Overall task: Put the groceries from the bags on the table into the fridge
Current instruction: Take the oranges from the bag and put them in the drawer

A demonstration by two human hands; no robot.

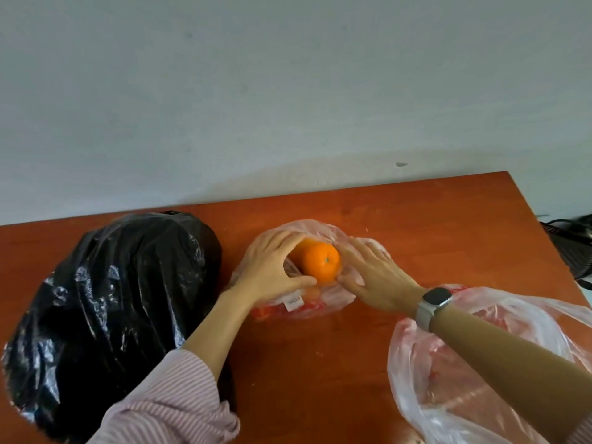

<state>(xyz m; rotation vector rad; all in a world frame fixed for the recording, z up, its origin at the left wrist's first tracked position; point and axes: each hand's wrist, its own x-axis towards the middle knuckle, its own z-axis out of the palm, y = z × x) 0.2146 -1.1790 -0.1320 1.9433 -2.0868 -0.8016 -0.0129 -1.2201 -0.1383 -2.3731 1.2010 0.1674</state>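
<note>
An orange [322,262] pokes out of a thin pinkish plastic bag [307,304] in the middle of the wooden table [416,219]. A second orange shows just behind it, under my fingers. My left hand [272,270] grips the oranges from the left, fingers over the top and thumb under. My right hand [374,277] lies with fingers spread on the bag's plastic to the right of the fruit, touching it. A large black plastic bag [105,309] bulges at the left. Another clear pinkish bag [480,379] lies at the lower right under my right forearm.
The table's far edge meets a plain pale wall. Beyond the table's right edge sits a dark object with cables [573,248]. Bare tabletop shows behind the bags and between the middle bag and the right one. No fridge is in view.
</note>
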